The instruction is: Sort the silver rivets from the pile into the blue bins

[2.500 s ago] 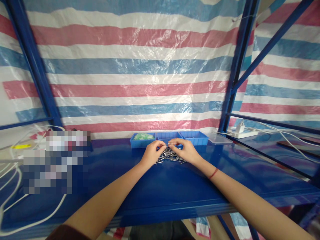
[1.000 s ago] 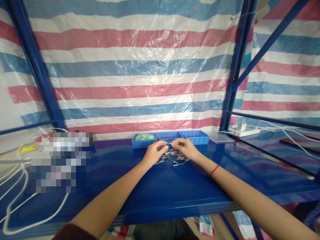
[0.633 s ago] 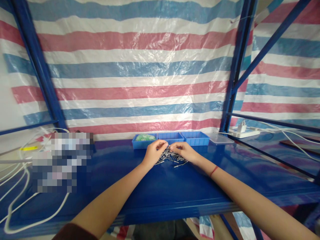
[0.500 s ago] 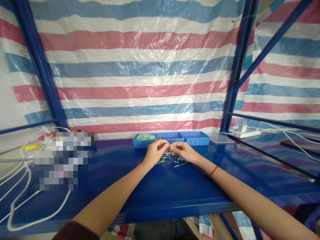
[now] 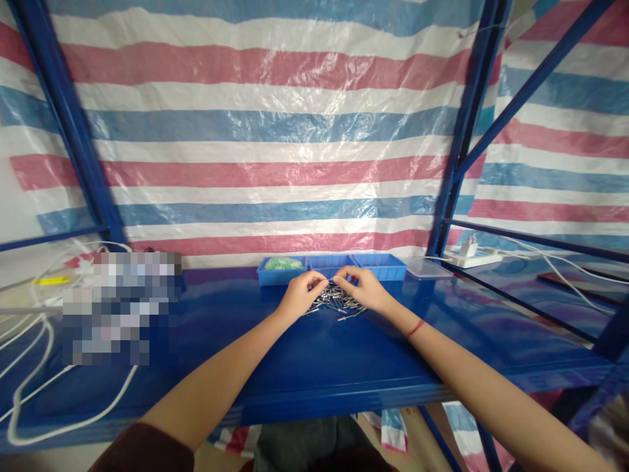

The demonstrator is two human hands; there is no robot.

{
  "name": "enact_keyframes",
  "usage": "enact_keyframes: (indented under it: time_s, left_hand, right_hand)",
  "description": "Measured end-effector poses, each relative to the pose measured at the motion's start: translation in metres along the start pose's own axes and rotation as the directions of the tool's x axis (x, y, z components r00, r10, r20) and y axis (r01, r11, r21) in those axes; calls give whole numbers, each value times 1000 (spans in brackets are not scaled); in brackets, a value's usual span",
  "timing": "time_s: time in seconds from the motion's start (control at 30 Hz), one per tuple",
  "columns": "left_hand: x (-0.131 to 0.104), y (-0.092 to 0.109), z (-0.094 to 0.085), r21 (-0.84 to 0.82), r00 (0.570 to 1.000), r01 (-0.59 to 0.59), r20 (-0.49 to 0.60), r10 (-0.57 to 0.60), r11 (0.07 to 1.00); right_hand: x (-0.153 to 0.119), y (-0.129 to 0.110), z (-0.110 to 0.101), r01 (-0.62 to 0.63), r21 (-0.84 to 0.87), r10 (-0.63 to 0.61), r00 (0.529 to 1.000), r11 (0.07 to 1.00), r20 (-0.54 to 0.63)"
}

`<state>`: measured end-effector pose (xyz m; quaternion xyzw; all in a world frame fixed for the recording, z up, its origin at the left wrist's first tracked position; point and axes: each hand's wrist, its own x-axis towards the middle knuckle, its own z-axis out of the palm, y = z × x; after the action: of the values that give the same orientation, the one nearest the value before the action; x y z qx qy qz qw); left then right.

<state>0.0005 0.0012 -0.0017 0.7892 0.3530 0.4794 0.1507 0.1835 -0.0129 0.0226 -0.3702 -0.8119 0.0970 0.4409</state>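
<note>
A loose pile of silver blind rivets (image 5: 339,300) lies on the blue tabletop (image 5: 314,357). Over its left side, my left hand (image 5: 301,293) is closed, thumb and forefinger pinched together. My right hand (image 5: 364,288) faces it from the other side, also in a pinch. A thin blind rivet (image 5: 331,280) appears to span the small gap between the two sets of fingertips, though the fingers cover most of it. Just behind the hands stand blue plastic bins (image 5: 381,269) in a row; the left one has green-tinted clear plastic (image 5: 284,263) in it.
A clear flat lid (image 5: 428,267) lies right of the bins, near a white power strip (image 5: 472,257). White cables (image 5: 46,341) and a blurred-out heap (image 5: 120,308) occupy the left side. Blue frame posts (image 5: 459,131) and a striped sheet (image 5: 275,124) enclose the table.
My right hand's fingers have arched up slightly, and its fingertips sit a little higher over the pile. The whole view has shifted slightly; the pile and bins stay put on the table.
</note>
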Motion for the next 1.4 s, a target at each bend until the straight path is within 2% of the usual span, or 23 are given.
enact_keyframes:
  time_s: [0.07,0.13,0.17,0.23,0.27,0.3,0.37,0.43,0.5,0.57,0.6,0.67,0.73,0.87,0.97,1.1,1.23,1.4]
  left_hand:
    - [0,-4,0,41,1000,16,23,-16,999]
    - [-1,-8,0,105,999,4,47,-9,994]
    - [-1,-9,-1,146,998,-17,70,7,989]
    - [-3,-11,-3,222,990,-71,132,42,972]
    - [-4,-11,-3,251,984,-93,168,51,963]
    - [-5,-11,-4,274,977,-107,208,50,956]
    - [-7,-10,-5,306,959,-123,280,34,944]
    - [-8,-9,-4,326,945,-141,327,28,935]
    - [-8,-8,-4,323,937,-167,347,48,932]
    - [-7,-8,-4,304,936,-187,343,76,934]
    - [-6,-8,-4,293,937,-194,337,88,936]
    - [-6,-9,-4,277,941,-203,322,108,939]
    - [-5,-9,-3,281,943,-213,310,122,936]
    - [-4,-6,-2,291,968,-189,218,127,938]
    - [-2,1,-2,198,985,-118,148,90,973]
    - [0,8,-1,40,994,-38,107,33,998]
    - [0,6,2,-90,998,44,49,-40,995]
    - [0,1,4,-137,997,82,20,-80,987]
  right_hand:
    - [2,3,-4,-2,-89,0,1000,996,-20]
    - [6,14,-12,-60,-170,35,988,984,-148]
    - [7,22,-16,-111,-209,58,967,972,-246]
    - [10,42,-28,-240,-276,101,893,931,-438]
    - [10,52,-34,-310,-312,126,862,898,-492]
    - [10,61,-39,-378,-358,157,843,854,-515]
    - [9,74,-47,-458,-465,185,834,758,-520]
    - [7,78,-49,-456,-525,190,855,718,-483]
    - [5,72,-46,-364,-521,184,913,772,-365]
    - [4,59,-38,-193,-453,147,980,870,-136]
    - [4,51,-33,-101,-400,108,994,911,-5]
    - [2,36,-21,45,-286,14,980,957,200]
    - [0,23,-10,125,-226,-56,956,966,287]
    - [-3,12,3,178,-216,-107,947,960,304]
    - [-5,12,7,157,-196,-102,960,968,260]
    - [-5,13,11,72,-70,-55,973,995,225]
    - [-4,12,12,-52,67,39,982,996,187]
    - [-1,16,11,-131,237,110,989,963,99]
